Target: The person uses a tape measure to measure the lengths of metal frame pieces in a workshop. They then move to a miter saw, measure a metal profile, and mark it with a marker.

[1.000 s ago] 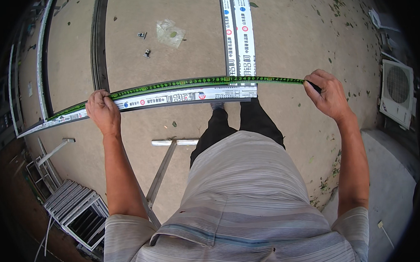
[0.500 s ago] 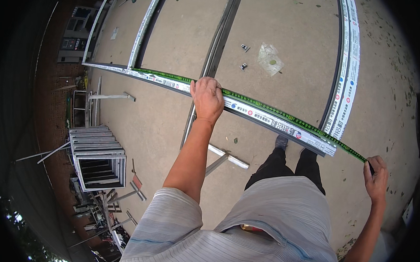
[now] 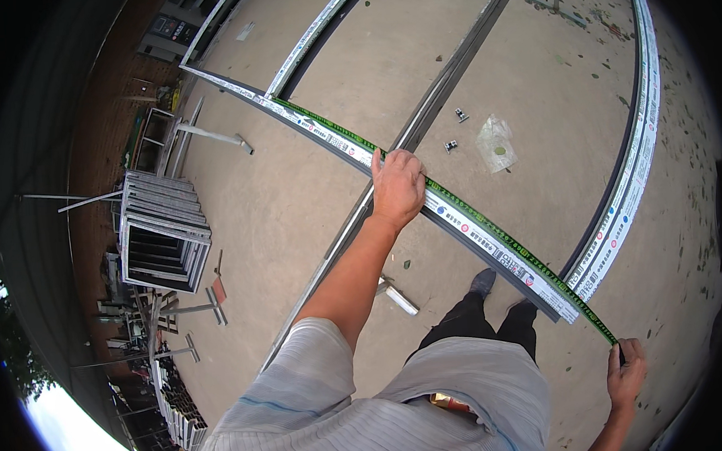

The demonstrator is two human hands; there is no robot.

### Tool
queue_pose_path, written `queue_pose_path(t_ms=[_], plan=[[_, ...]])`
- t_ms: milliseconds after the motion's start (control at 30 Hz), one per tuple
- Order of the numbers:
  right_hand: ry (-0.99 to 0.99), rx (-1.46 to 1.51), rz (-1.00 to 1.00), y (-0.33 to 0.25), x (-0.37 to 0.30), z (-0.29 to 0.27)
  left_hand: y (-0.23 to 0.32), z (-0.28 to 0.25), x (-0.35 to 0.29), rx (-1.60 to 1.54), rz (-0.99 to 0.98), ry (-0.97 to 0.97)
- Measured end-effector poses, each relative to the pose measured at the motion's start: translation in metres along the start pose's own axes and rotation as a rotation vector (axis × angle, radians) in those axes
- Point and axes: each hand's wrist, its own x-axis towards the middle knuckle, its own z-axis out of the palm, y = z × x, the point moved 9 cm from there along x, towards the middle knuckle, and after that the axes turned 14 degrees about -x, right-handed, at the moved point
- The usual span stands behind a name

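Observation:
A green tape measure blade (image 3: 502,233) runs along a long metal frame bar (image 3: 474,241) wrapped in white printed film. Its far end lies near the corner where an inner upright (image 3: 305,46) meets the bar. My left hand (image 3: 400,190) wraps over the bar and the blade partway along, close to where a dark rail (image 3: 451,64) passes beneath. Beyond the near right corner of the frame, my right hand (image 3: 628,373) grips the dark tape measure case, mostly hidden by the fingers. The blade stretches past the bar's end to this hand.
A wide film-wrapped side bar (image 3: 645,124) rises on the right. On the floor are two small metal fittings (image 3: 452,146) and a clear plastic bag (image 3: 496,143). Metal frames (image 3: 164,226) are stacked at left, near a metal stand (image 3: 216,135). My feet (image 3: 483,281) are beside the bar.
The view has turned, so the frame and floor things shift in the picture. Both hands keep their grips, and the blade still lies along the bar.

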Motion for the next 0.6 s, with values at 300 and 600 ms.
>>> queue_pose_path(t_ms=[300,600], plan=[[-0.029,0.004,0.024,-0.003,-0.002,0.000,-0.001,-0.001,-0.002,-0.031,0.019,0.001],[0.005,0.023,0.038,-0.017,-0.001,-0.005,-0.006,-0.005,0.004,-0.005,0.025,0.007]])
